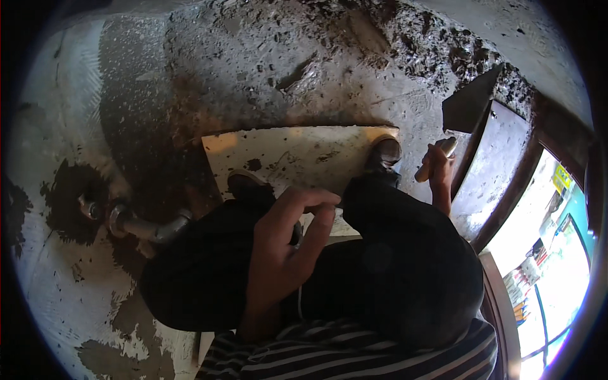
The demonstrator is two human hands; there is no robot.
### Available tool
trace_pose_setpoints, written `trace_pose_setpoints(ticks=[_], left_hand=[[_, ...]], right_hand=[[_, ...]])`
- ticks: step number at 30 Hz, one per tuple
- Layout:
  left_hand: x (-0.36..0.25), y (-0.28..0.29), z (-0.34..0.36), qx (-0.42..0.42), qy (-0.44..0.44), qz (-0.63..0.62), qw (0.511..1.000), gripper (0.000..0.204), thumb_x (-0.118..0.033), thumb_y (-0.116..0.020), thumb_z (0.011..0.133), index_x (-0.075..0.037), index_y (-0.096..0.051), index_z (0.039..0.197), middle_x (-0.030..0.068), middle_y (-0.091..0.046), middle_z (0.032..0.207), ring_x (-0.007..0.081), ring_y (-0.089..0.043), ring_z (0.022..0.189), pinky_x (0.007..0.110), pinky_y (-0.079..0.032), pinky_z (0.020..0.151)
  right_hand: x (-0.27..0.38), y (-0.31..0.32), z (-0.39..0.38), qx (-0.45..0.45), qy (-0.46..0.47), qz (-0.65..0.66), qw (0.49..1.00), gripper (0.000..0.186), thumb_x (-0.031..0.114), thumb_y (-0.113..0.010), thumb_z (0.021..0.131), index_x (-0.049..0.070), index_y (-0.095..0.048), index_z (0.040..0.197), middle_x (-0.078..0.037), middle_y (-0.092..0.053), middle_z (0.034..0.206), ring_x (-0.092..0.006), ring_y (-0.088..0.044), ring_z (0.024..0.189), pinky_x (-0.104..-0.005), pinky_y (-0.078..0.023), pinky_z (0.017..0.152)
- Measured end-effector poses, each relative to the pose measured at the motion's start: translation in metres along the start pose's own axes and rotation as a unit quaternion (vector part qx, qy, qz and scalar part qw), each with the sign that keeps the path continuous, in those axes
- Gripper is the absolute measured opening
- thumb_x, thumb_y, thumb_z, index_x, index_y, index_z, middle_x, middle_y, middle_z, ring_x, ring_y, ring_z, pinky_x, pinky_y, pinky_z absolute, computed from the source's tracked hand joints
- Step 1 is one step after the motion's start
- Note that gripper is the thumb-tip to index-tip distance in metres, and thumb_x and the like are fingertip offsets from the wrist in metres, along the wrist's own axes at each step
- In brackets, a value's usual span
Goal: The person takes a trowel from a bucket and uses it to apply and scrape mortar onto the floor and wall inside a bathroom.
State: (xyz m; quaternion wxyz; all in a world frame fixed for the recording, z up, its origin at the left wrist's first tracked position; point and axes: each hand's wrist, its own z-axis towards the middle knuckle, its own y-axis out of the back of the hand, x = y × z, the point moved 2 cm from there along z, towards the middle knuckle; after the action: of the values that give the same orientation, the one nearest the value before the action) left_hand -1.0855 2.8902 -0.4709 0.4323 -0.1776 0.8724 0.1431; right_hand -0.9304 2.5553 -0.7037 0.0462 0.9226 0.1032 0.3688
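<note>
Head view: right hand (438,166) grips trowel (470,104) beside board (297,152) edge.

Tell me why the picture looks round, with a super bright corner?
Head view: a fisheye lens bends the edges and leaves a black rim; daylight at the window glares white at lower right; the trousers sit in deep shadow; the right hand with its trowel looks a little soft, the left hand clearer.

Colourful packages (529,278) and a yellow sign (561,178) show at the far right edge, bright, blurred, beyond the dark frame (506,209).
</note>
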Motion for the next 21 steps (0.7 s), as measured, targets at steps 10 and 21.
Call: trace_pose_setpoints(ticks=[10, 21], left_hand=[[-0.002, 0.002, -0.002, 0.003, -0.016, 0.008, 1.0, 0.012, -0.004, -0.059, 0.088, -0.001, -0.062, 0.099, 0.0106, -0.064, 0.09, 0.0172, -0.063, 0.086, 0.029, -0.047, 0.077], [0.0, 0.006, -0.008, -0.022, -0.038, -0.001, 0.999, 0.012, -0.003, -0.059, 0.088, 0.0, -0.062, 0.098, 0.0112, -0.064, 0.09, 0.0176, -0.063, 0.084, 0.028, -0.047, 0.077]], right_hand=[[0.046, -0.145, -0.04, 0.321, 0.337, -0.395, 0.792, 0.046, 0.041, -0.065, 0.087, -0.001, -0.058, 0.103, -0.015, -0.063, 0.068, -0.0306, -0.064, 0.059, -0.0426, -0.051, 0.057], [0.046, -0.206, -0.044, 0.322, 0.2, -0.584, 0.718, 0.053, 0.051, -0.05, 0.092, -0.001, -0.058, 0.099, -0.027, -0.064, 0.078, -0.0462, -0.063, 0.079, -0.0537, -0.05, 0.072]])
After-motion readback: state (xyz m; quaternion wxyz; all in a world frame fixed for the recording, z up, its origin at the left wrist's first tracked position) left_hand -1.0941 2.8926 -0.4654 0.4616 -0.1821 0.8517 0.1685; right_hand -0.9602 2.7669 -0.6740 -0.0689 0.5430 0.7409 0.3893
